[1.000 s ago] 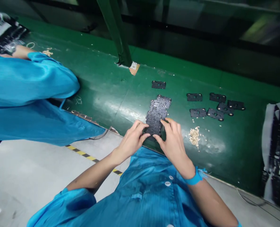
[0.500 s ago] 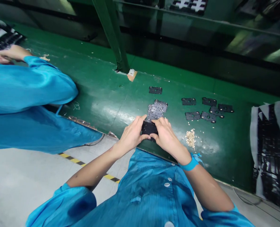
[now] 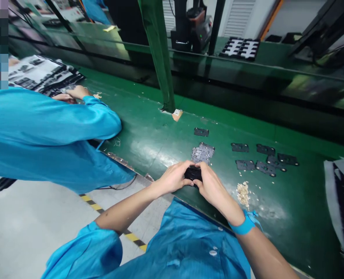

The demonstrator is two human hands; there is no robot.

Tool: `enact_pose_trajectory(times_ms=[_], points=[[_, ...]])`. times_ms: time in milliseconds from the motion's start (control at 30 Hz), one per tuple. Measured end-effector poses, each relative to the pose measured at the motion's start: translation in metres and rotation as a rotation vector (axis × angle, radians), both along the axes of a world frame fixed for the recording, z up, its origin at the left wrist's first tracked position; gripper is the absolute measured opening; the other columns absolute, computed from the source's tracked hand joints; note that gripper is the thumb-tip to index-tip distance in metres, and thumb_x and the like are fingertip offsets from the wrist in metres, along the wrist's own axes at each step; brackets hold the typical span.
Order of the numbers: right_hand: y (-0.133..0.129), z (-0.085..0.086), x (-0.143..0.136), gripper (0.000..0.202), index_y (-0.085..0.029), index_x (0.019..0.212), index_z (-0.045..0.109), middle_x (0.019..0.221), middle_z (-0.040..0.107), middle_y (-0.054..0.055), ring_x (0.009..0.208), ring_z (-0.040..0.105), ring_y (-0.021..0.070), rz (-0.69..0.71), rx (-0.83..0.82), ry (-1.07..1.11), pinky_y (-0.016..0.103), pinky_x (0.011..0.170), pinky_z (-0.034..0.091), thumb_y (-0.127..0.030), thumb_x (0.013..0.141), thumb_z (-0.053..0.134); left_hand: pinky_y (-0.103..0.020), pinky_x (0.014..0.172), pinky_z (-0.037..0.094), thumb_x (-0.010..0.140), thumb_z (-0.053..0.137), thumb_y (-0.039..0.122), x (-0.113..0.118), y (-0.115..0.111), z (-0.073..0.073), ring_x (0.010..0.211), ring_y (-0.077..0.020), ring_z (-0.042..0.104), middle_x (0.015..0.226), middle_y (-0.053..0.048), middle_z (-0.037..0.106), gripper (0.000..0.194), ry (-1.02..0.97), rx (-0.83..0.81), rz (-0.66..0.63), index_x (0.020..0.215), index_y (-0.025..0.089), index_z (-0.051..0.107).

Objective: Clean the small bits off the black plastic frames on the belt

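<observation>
Between my two hands, near the front edge of the green table, is a black block (image 3: pixel 193 174) that looks like stacked flat plates. My left hand (image 3: pixel 176 177) grips its left side, thumb at the front and fingers behind. On the right side, my right hand (image 3: pixel 211 183) holds it the same way. Just beyond the fingertips lies an overlapping group of dark plates (image 3: pixel 202 152). A single dark plate (image 3: pixel 201 132) rests farther back. To the right several more dark plates (image 3: pixel 245 165) are spread out, with a pile of small pale bits (image 3: pixel 243 193) in front of them.
At the left, a person in a blue sleeve (image 3: pixel 55 116) sits close by, hands near black-and-white sheeting (image 3: pixel 35 73). A green post (image 3: pixel 160 58) rises from the table (image 3: pixel 142 135). Plastic-wrapped material (image 3: pixel 338 193) stands at the right edge.
The view has tilted up and shifted left, showing more of the background. Both hands remain on the black block, which now shows its layered side rather than its flat top.
</observation>
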State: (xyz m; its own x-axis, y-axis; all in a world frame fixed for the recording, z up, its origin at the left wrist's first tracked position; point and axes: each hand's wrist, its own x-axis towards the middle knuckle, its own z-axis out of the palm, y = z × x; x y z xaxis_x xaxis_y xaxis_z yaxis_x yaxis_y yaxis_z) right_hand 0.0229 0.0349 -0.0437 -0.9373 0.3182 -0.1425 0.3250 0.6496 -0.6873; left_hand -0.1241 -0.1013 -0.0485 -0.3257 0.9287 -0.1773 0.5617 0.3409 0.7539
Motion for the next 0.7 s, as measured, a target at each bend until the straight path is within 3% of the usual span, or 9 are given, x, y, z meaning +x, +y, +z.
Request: enact_pose_trajectory(times_ms=[167, 267, 333, 433, 500, 600, 700], points=[[-0.005, 0.021, 0.008, 0.025, -0.019, 0.119, 0.065, 0.117, 0.07, 0.013, 0.112, 0.07, 0.0265, -0.005, -0.036, 0.014, 0.041, 0.098, 0.056, -0.008, 0.097, 0.066, -0.039, 0.097, 0.06, 0.08, 0.084, 0.022, -0.002, 0.0, 0.014, 0.108, -0.0265, 0.076, 0.116, -0.007, 0.079, 0.04, -0.294, 0.043, 0.026, 0.117, 0.021, 0.067], [-0.003, 0.042, 0.025, 0.012, -0.019, 0.109, 0.068, 0.109, 0.071, 0.009, 0.104, 0.068, 0.0238, -0.118, -0.11, 0.091, 0.036, 0.093, 0.054, -0.016, 0.098, 0.071, -0.041, 0.097, 0.06, 0.08, 0.085, 0.036, -0.001, 0.011, 0.037, 0.104, -0.0259, 0.074, 0.112, -0.006, 0.078, 0.039, -0.309, 0.07, 0.018, 0.113, 0.024, 0.068], [0.005, 0.052, 0.043, 0.016, -0.019, 0.095, 0.066, 0.095, 0.069, 0.004, 0.089, 0.065, 0.0206, -0.258, -0.222, 0.138, 0.031, 0.08, 0.05, -0.027, 0.094, 0.08, -0.041, 0.092, 0.062, 0.083, 0.085, 0.048, 0.001, 0.03, 0.052, 0.097, -0.0262, 0.074, 0.102, -0.005, 0.078, 0.037, -0.356, 0.043, -0.041, 0.107, 0.025, 0.068], [0.019, 0.062, 0.085, 0.036, -0.02, 0.081, 0.058, 0.075, 0.058, -0.004, 0.071, 0.055, 0.0144, -0.495, -0.466, 0.155, 0.025, 0.062, 0.039, -0.043, 0.088, 0.085, -0.037, 0.086, 0.062, 0.086, 0.083, 0.051, 0.017, 0.073, 0.074, 0.093, -0.0256, 0.073, 0.098, -0.005, 0.076, 0.035, -0.443, -0.022, -0.259, 0.103, 0.025, 0.068], [0.025, 0.068, 0.12, 0.043, -0.02, 0.079, 0.056, 0.071, 0.053, -0.006, 0.066, 0.049, 0.0119, -0.575, -0.635, 0.188, 0.023, 0.058, 0.034, -0.051, 0.085, 0.086, -0.036, 0.086, 0.061, 0.088, 0.082, 0.05, 0.041, 0.105, 0.09, 0.095, -0.0253, 0.073, 0.099, -0.005, 0.075, 0.032, -0.469, -0.084, -0.453, 0.103, 0.025, 0.068], [0.03, 0.075, 0.172, 0.051, -0.019, 0.09, 0.06, 0.078, 0.057, -0.006, 0.071, 0.051, 0.0117, -0.632, -0.79, 0.286, 0.023, 0.062, 0.039, -0.058, 0.078, 0.09, -0.035, 0.087, 0.059, 0.089, 0.079, 0.047, 0.087, 0.153, 0.115, 0.097, -0.0251, 0.071, 0.099, -0.004, 0.074, 0.029, -0.468, -0.213, -0.762, 0.101, 0.024, 0.066], [0.036, 0.082, 0.216, 0.063, -0.018, 0.102, 0.061, 0.087, 0.062, -0.003, 0.078, 0.058, 0.0138, -0.757, -0.946, 0.425, 0.024, 0.068, 0.046, -0.068, 0.075, 0.089, -0.032, 0.08, 0.055, 0.088, 0.075, 0.041, 0.137, 0.199, 0.135, 0.088, -0.0229, 0.067, 0.093, -0.002, 0.07, 0.025, -0.31, -0.26, -0.997, 0.097, 0.022, 0.063]])
